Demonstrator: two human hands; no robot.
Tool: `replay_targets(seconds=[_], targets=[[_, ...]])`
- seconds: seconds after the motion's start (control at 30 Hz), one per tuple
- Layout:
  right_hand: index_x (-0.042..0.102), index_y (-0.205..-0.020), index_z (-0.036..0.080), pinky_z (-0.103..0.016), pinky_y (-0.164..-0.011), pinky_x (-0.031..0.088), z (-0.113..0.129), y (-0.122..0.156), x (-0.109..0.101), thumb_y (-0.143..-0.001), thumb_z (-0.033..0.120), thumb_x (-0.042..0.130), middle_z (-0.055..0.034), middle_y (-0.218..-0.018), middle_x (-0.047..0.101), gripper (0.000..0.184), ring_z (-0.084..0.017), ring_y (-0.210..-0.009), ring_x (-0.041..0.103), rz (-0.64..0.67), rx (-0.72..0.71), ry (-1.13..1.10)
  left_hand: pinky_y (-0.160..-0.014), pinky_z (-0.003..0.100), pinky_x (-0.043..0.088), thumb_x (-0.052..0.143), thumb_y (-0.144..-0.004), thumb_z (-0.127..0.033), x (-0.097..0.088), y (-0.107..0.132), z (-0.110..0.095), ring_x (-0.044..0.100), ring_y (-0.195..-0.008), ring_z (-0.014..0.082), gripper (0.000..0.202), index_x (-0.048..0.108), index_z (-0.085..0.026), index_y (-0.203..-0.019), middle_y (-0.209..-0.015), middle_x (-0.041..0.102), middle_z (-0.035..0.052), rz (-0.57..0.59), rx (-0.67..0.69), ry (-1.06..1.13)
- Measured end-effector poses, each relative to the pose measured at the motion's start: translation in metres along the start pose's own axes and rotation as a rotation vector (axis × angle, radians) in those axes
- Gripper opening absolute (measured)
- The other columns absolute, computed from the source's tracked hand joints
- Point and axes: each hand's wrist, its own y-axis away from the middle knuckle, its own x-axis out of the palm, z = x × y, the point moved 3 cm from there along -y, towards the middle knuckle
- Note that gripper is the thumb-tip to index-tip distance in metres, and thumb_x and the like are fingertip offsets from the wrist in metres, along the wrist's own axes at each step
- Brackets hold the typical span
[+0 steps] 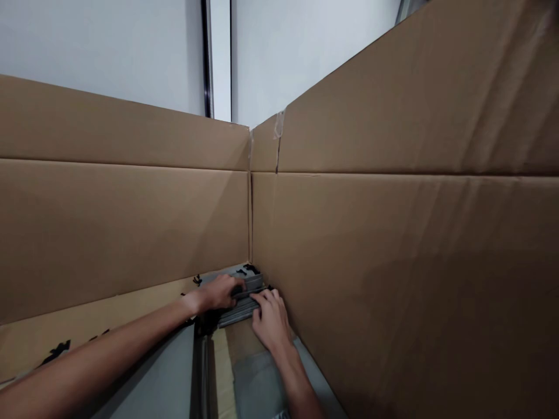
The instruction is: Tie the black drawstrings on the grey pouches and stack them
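Note:
A stack of flat grey folded pieces (pixel 239 316) with black straps or ties lies low in the far corner of a large cardboard box. I cannot make out exactly what the pieces are. My left hand (pixel 222 291) is at the stack's left side, its fingers curled over the upper layers. At the right end, my right hand (pixel 271 317) grips the edge of the layers with bent fingers, close to the cardboard wall. Parts of the stack are hidden beneath both hands. Black straps (pixel 251 269) stick out at its back.
Tall cardboard walls (pixel 122 233) rise on the left and right and meet behind the stack. Clear tape (pixel 279 124) crosses a slit in the right wall. Grey panels (pixel 152 372) stand below my left forearm, with more grey material (pixel 257 384) at the bottom.

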Motion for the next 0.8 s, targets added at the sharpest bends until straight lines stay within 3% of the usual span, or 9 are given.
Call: replay_targets(seconds=[0.1, 0.2, 0.27, 0.4, 0.53, 0.63, 0.73, 0.8], targets=[[0.083, -0.12, 0.026, -0.042, -0.105, 0.05, 0.0, 0.001, 0.002, -0.089, 0.005, 0.058, -0.0092, -0.119, 0.075, 0.045, -0.03, -0.12, 0.063, -0.002, 0.01, -0.004, -0.098, 0.05, 0.064, 0.073, -0.105, -0.036, -0.006, -0.001, -0.003, 0.074, -0.117, 0.0285, 0.036, 0.069, -0.021, -0.137, -0.14, 0.071, 0.0111, -0.049, -0.036, -0.015], [0.084, -0.115, 0.026, -0.042, -0.106, 0.049, 0.0, 0.002, 0.004, -0.087, 0.005, 0.059, -0.0098, -0.119, 0.075, 0.042, -0.031, -0.12, 0.063, -0.013, 0.018, -0.022, -0.098, 0.05, 0.064, 0.074, -0.105, -0.035, -0.031, -0.002, -0.001, 0.074, -0.118, 0.0287, 0.036, 0.068, -0.021, -0.138, -0.141, 0.071, 0.011, -0.149, -0.092, -0.031], [0.084, -0.113, 0.024, -0.043, -0.107, 0.048, 0.0, 0.002, 0.006, -0.086, 0.005, 0.058, -0.0103, -0.119, 0.075, 0.042, -0.032, -0.121, 0.063, -0.027, 0.024, -0.048, -0.098, 0.05, 0.064, 0.074, -0.105, -0.035, -0.062, 0.0, 0.006, 0.074, -0.118, 0.029, 0.037, 0.068, -0.021, -0.138, -0.141, 0.071, 0.0111, -0.242, -0.141, -0.043], [0.085, -0.107, 0.023, -0.045, -0.107, 0.049, 0.004, 0.004, 0.006, -0.082, 0.004, 0.057, -0.011, -0.116, 0.077, 0.042, -0.033, -0.121, 0.064, -0.071, 0.036, -0.142, -0.098, 0.052, 0.064, 0.074, -0.105, -0.035, -0.144, 0.025, 0.021, 0.073, -0.118, 0.0292, 0.038, 0.068, -0.02, -0.139, -0.142, 0.07, 0.0116, -0.457, -0.24, -0.065], [0.085, -0.11, 0.02, -0.051, -0.11, 0.048, 0.016, 0.001, -0.011, -0.079, 0.007, 0.057, -0.0145, -0.118, 0.077, 0.045, -0.037, -0.121, 0.064, -0.143, 0.039, -0.328, -0.098, 0.052, 0.064, 0.074, -0.105, -0.035, -0.221, 0.086, 0.016, 0.074, -0.117, 0.0292, 0.038, 0.068, -0.019, -0.139, -0.14, 0.071, 0.0114, -0.632, -0.311, -0.094], [0.083, -0.115, 0.02, -0.051, -0.114, 0.046, 0.043, -0.01, -0.034, -0.079, 0.015, 0.058, -0.0152, -0.123, 0.076, 0.044, -0.036, -0.124, 0.063, -0.183, -0.008, -0.552, -0.096, 0.05, 0.065, 0.074, -0.105, -0.036, -0.261, 0.146, -0.007, 0.075, -0.113, 0.0284, 0.037, 0.068, -0.019, -0.137, -0.137, 0.073, 0.0105, -0.725, -0.36, -0.121], [0.081, -0.112, 0.018, -0.05, -0.099, 0.055, 0.101, -0.024, -0.051, -0.085, 0.03, 0.059, -0.0157, -0.105, 0.077, 0.037, -0.034, -0.102, 0.071, -0.118, -0.048, -0.816, -0.092, 0.047, 0.065, 0.073, -0.105, -0.034, -0.285, 0.206, -0.045, 0.077, -0.105, 0.0257, 0.037, 0.067, -0.019, -0.138, -0.128, 0.076, 0.0091, -0.774, -0.414, -0.16], [0.077, -0.123, 0.017, -0.045, -0.088, 0.06, 0.16, -0.023, -0.057, -0.089, 0.04, 0.06, -0.0142, -0.105, 0.078, 0.044, -0.03, -0.09, 0.073, 0.009, -0.088, -1.01, -0.085, 0.038, 0.062, 0.072, -0.099, -0.02, -0.289, 0.245, -0.075, 0.08, -0.099, 0.0263, 0.057, 0.056, -0.023, -0.154, -0.115, 0.081, 0.0061, -0.797, -0.47, -0.199]])
